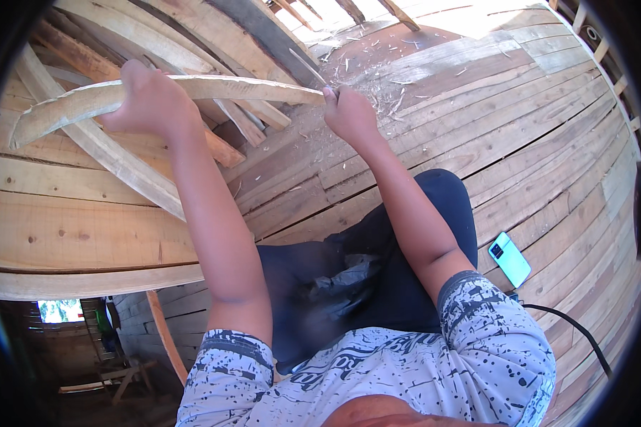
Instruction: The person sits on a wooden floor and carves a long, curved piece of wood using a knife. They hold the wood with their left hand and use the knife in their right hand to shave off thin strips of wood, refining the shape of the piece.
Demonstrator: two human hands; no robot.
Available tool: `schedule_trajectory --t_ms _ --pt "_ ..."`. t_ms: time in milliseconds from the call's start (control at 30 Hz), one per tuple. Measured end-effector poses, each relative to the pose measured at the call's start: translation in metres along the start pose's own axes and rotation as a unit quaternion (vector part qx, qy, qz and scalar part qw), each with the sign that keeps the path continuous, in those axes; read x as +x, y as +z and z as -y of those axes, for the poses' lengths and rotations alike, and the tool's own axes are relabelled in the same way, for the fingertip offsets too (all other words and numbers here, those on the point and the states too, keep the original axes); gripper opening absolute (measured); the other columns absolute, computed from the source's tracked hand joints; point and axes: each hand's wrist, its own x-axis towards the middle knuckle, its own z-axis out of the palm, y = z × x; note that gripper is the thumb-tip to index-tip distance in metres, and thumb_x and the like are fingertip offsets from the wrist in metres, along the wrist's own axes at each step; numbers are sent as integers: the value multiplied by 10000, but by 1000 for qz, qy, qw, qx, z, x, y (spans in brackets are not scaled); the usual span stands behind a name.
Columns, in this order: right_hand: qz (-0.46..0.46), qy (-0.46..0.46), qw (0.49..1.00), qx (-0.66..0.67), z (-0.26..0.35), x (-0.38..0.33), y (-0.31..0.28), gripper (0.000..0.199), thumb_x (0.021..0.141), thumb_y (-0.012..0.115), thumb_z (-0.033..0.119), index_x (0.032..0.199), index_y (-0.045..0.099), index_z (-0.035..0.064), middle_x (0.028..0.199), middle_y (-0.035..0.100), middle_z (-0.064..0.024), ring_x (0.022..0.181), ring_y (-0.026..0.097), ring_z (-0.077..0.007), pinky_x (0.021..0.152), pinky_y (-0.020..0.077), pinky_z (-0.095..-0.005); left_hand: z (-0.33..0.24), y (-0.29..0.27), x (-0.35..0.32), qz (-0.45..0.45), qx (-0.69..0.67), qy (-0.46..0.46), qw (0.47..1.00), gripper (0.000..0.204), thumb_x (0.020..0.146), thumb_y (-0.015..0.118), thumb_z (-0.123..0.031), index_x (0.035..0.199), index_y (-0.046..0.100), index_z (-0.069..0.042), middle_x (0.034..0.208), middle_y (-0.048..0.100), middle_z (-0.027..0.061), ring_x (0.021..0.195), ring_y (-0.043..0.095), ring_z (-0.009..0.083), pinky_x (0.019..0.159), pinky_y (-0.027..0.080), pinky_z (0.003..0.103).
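My left hand (152,99) grips a long, curved pale strip of wood (249,88) near its middle and holds it up in front of me. The strip's far end sits against my right hand (349,114), which is closed on the handle of a thin blade (308,68) that sticks up and to the left from the fist. The blade's edge meets the end of the strip. Both forearms reach up from my patterned grey shirt over my dark-trousered lap.
I sit on a curved floor of wooden planks (520,121) strewn with wood shavings (384,99). Wooden ribs and beams (114,153) cross at the left. A light green phone (509,259) lies at my right with a black cable (570,327) nearby.
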Motion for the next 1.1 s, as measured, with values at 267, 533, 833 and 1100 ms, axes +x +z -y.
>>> schedule_trajectory --t_ms 267,533,833,1100 --pt "-12 -44 998 33 -25 -2 44 455 1039 396 362 902 615 -13 792 656 -260 790 647 -456 724 495 -543 -3 2 -8 59 15 24 998 328 796 590 50 1071 421 108 781 523 96 615 505 175 534 424 340" --pt "14 4 999 44 12 -1 33 501 1034 385 357 906 647 -50 831 657 -299 826 642 -486 762 499 -563 6 -5 3 12 9 26 1000 353 789 598 79 1079 399 41 720 456 28 578 415 133 495 357 308" --pt "12 -13 998 52 42 -14 12 461 1027 407 357 901 645 -18 827 659 -282 820 646 -468 742 499 -558 -4 -6 -3 32 9 46 998 277 765 564 82 1002 421 74 729 461 47 581 432 136 496 359 296" --pt "56 15 987 152 -40 12 72 426 1023 455 410 804 541 55 636 566 -138 555 574 -304 521 443 -438 -4 -1 -9 13 20 11 1000 377 773 551 76 1125 414 81 779 478 72 609 463 153 526 401 289"
